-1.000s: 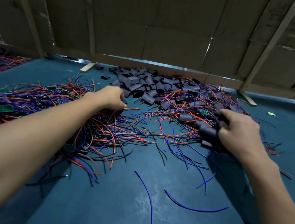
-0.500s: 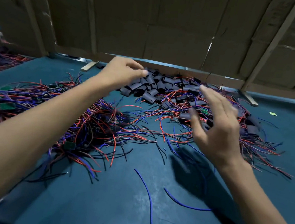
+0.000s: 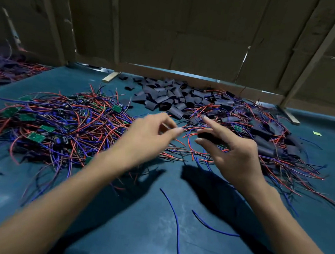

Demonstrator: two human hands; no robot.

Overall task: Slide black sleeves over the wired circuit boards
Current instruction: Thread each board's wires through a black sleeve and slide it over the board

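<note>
Both hands are back from the piles, now mid-frame over the tabletop (image 3: 153,237). My left hand (image 3: 149,137) has left the black sleeves pile (image 3: 165,98) at upper centre; its fingers (image 3: 175,130) are narrowed to a pinch, contents too blurred to tell. My right hand (image 3: 233,153) now holds a black sleeve (image 3: 207,136), index finger straight. Wired circuit boards (image 3: 47,124) lie heaped at left; sleeved ones (image 3: 266,139) at right.

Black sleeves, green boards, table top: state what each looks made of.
Black sleeves: matte, flattened flexible tubing, likely plastic or rubber; soft creased ends.
Green boards: rigid laminate with a green coating, probably circuit-board fibreglass; flat, straight-edged.
Table top: dark teal sheet with a dull sheen and scuffs, perhaps a rubber or vinyl mat.
</note>
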